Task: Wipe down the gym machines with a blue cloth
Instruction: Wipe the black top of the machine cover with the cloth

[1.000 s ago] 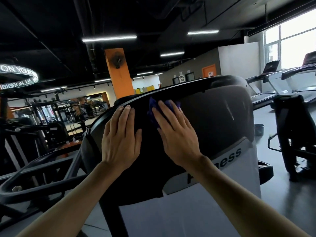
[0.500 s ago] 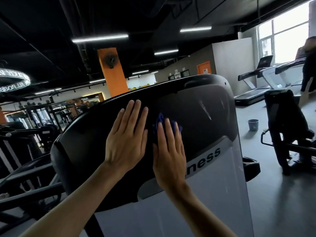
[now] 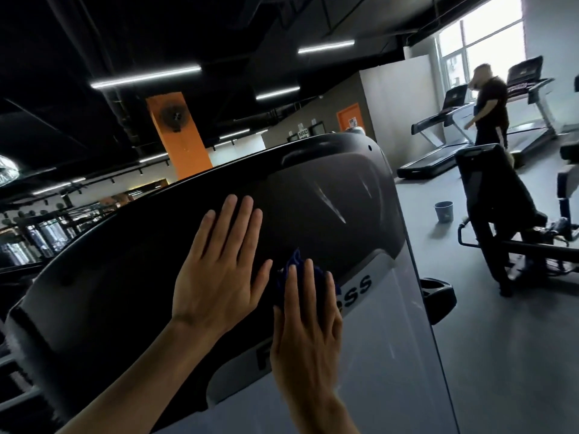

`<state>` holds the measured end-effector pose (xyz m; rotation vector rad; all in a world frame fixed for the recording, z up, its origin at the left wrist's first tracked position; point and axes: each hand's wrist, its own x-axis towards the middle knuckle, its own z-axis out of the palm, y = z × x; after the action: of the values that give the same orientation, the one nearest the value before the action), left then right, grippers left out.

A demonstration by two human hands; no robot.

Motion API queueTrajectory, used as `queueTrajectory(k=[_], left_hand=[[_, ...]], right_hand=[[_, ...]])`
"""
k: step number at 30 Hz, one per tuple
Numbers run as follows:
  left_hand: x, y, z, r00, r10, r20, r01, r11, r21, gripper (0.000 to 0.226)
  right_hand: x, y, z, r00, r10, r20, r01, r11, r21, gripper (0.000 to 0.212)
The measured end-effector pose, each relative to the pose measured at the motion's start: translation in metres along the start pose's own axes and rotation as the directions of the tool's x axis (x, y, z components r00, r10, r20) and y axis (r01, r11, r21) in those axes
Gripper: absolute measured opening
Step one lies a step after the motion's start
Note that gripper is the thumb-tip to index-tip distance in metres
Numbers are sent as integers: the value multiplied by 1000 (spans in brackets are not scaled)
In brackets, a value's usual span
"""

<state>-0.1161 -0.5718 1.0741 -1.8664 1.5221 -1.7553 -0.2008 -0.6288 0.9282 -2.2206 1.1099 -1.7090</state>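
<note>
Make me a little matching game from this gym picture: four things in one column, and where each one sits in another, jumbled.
Things:
1. crumpled blue cloth
2. left hand
3. small blue plastic bucket
4. orange square pillar

Places:
A. on the grey floor
B. flat on the machine's dark curved panel
C. under the right hand
D. behind the machine, carrying a wall fan

Pairs: 1-C, 2-B, 3-A, 4-D

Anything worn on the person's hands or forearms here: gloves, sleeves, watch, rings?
Nothing shows. Both hands, left and right, are bare, with no gloves or visible rings. Both forearms are bare as far as the frame shows, with no sleeves, watch or wristband.
</note>
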Motion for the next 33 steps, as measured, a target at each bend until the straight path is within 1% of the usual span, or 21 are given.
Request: queueTrajectory(k=[1, 3, 5, 7, 9, 11, 13, 15, 21, 22, 25, 27, 29, 31, 32, 33], left_hand=[[0, 0, 1, 1000, 7, -11, -7, 1000, 2, 77], [1, 1, 1, 1000, 20, -22, -20, 1000, 11, 77], [1, 0, 1, 999, 25, -25, -25, 1000, 12, 78], [1, 0, 1, 999, 31, -19, -31, 1000, 6, 78], [1, 0, 1, 999, 35, -16, -35, 999, -8, 77], [1, 0, 0, 999, 39, -12, -39, 999, -24, 77], [1, 0, 0, 999, 39, -5, -39, 999, -34, 77], [1, 0, -1, 999, 36, 10, -35, 998, -43, 77], [-2, -1, 1, 999, 42, 14, -41, 998, -49, 77], [-2, -2, 2, 999, 44, 12, -43, 998, -51, 77], [0, -2, 2, 998, 61, 1, -60, 995, -74, 74], [-2, -2, 4, 991, 131, -32, -134, 984, -118, 69], [-6, -3, 6, 969, 225, -105, -242, 950, -197, 61], [-9, -4, 8, 930, 328, -166, -362, 897, -254, 56], [-11, -5, 9, 901, 399, -169, -431, 863, -264, 56], [-13, -5, 10, 866, 476, -154, -500, 827, -257, 57]], right_hand=[[-1, -1, 2, 999, -30, -14, 31, 999, 8, 64], [-4, -2, 6, 997, -70, -40, 73, 995, 75, 76], [-7, -2, 4, 997, -51, -60, 62, 977, 202, 82], [-7, -3, -3, 997, -14, -73, 34, 959, 280, 80], [-5, -7, -8, 996, 18, -87, 5, 968, 249, 68], [-5, -19, -10, 996, 70, -54, -59, 981, 187, 60], [-13, -36, -7, 995, 93, 36, -98, 982, 163, 64], [-23, -45, -6, 992, 103, 66, -113, 978, 176, 75], [-20, -31, -6, 996, 82, -20, -78, 985, 156, 95], [-18, -29, -7, 996, 79, -44, -71, 982, 173, 94], [-12, -20, -10, 983, 106, -150, -58, 955, 292, 79], [-7, -12, -12, 978, 115, -172, -52, 942, 332, 73], [0, -8, -15, 985, 86, -152, -29, 939, 342, 63], [8, -5, -20, 991, 59, -118, -8, 922, 387, 50], [11, -4, -24, 994, 52, -95, -6, 903, 430, 48], [14, -2, -28, 997, 54, -63, -17, 874, 485, 50]])
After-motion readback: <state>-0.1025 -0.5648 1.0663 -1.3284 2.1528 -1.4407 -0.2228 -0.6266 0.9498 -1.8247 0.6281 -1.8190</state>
